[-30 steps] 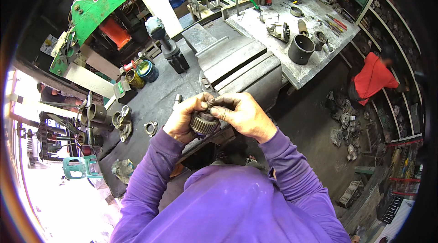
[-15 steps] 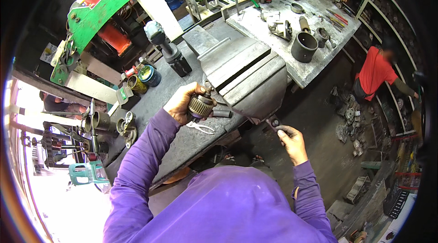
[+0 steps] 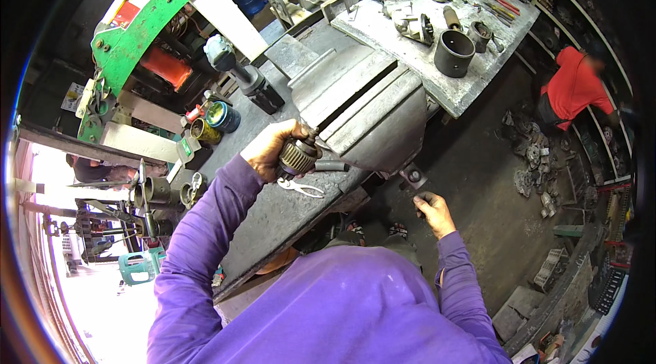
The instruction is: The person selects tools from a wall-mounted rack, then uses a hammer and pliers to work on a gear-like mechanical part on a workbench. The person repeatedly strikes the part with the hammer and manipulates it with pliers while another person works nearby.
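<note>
My left hand (image 3: 277,150) is wrapped round an armature (image 3: 298,157), a dark cylinder with a ridged body. Its upper tip comes close to the left end of the jaws of a big grey bench vise (image 3: 362,108); whether the jaws grip it, I cannot tell. A narrow dark gap shows between the jaws. Below the vise's front, my right hand (image 3: 435,213) is closed at the vise handle (image 3: 416,195), near the round end of the screw (image 3: 413,175); the fingers hide most of the handle. White-handled pliers (image 3: 301,188) lie on the bench below the armature.
On the dark workbench (image 3: 263,227) stand a cordless impact wrench (image 3: 239,70) and small cans (image 3: 220,116). A metal-topped table (image 3: 410,43) at the back right bears a dark metal ring (image 3: 455,54) and tools. A person in red (image 3: 577,87) stands by shelves at the right.
My right hand has come down and a little inward with the vise handle, baring the screw end. My left hand stays at the jaws with the armature. The person in red has shifted.
</note>
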Tool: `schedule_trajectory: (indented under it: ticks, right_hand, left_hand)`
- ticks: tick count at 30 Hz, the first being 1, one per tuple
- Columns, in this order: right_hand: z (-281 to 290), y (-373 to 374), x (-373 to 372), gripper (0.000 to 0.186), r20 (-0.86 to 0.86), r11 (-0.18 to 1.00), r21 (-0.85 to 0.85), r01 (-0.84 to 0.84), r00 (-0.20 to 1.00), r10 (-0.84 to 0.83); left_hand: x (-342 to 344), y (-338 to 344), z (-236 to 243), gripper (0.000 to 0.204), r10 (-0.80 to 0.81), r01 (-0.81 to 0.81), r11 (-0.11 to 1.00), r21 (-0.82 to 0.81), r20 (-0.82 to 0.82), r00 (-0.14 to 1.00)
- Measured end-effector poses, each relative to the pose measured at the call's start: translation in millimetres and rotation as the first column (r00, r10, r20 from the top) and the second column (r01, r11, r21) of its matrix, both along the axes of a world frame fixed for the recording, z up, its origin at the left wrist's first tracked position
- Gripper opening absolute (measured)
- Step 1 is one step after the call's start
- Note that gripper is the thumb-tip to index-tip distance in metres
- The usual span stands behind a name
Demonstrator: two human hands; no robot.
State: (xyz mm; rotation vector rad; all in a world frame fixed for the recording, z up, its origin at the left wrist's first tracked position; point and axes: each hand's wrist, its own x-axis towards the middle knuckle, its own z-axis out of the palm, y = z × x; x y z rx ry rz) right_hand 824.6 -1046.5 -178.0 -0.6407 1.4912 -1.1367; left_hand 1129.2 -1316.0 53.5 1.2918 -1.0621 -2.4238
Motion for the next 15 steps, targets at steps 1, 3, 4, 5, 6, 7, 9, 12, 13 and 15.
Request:
schedule_trajectory:
  ticks: [1, 3, 4, 5, 6, 7, 9, 12, 13, 15]
  right_hand:
    - [-4, 2, 1, 0.026, -0.052, 0.999, 0.043, -0.010, 0.999, 0.012]
    - [-12, 5, 1, 0.028, -0.126, 0.994, 0.093, -0.056, 0.990, 0.068]
    - [-15, 7, 1, 0.029, -0.148, 0.989, 0.125, -0.078, 0.984, 0.097]
    - [-19, 8, 1, 0.028, -0.151, 0.986, 0.142, -0.087, 0.983, 0.109]
    - [-24, 8, 1, 0.030, -0.126, 0.981, 0.177, -0.076, 0.987, 0.100]
    - [-30, 7, 2, 0.033, -0.071, 0.976, 0.200, -0.086, 0.992, 0.102]
    - [-43, 2, 6, 0.041, 0.260, 0.959, 0.282, -0.022, 0.964, -0.055]
    - [-69, -20, 15, 0.056, 0.713, 0.891, 0.428, 0.155, 0.547, -0.438]
    - [-77, -31, 18, 0.061, 0.745, 0.875, 0.415, 0.248, 0.459, -0.483]
    - [-88, -55, 11, 0.066, 0.739, 0.845, 0.394, 0.363, 0.422, -0.526]
  left_hand:
    - [-1, 0, -1, 0.022, -0.010, 0.010, 1.000, -0.012, -0.002, 1.000]
    - [-2, 0, -1, 0.022, -0.002, 0.002, 1.000, -0.004, 0.008, 1.000]
    - [-2, 0, -1, 0.022, -0.006, 0.006, 1.000, 0.004, 0.000, 1.000]
    - [-2, 0, 0, 0.022, -0.002, 0.002, 1.000, 0.008, 0.010, 1.000]
    - [-2, 0, 1, 0.022, -0.004, 0.004, 1.000, 0.017, 0.008, 1.000]
    - [-3, 0, 2, 0.022, -0.006, 0.006, 1.000, 0.026, 0.005, 1.000]
    - [-3, 1, 4, 0.022, 0.005, -0.006, 1.000, 0.025, 0.017, 1.000]
    - [-4, 2, 5, 0.023, 0.004, -0.004, 1.000, 0.028, 0.013, 1.000]
    - [-4, 3, 6, 0.023, 0.009, -0.010, 1.000, 0.011, 0.024, 1.000]
    - [-5, 5, 5, 0.026, 0.034, -0.035, 0.999, 0.022, 0.032, 0.999]
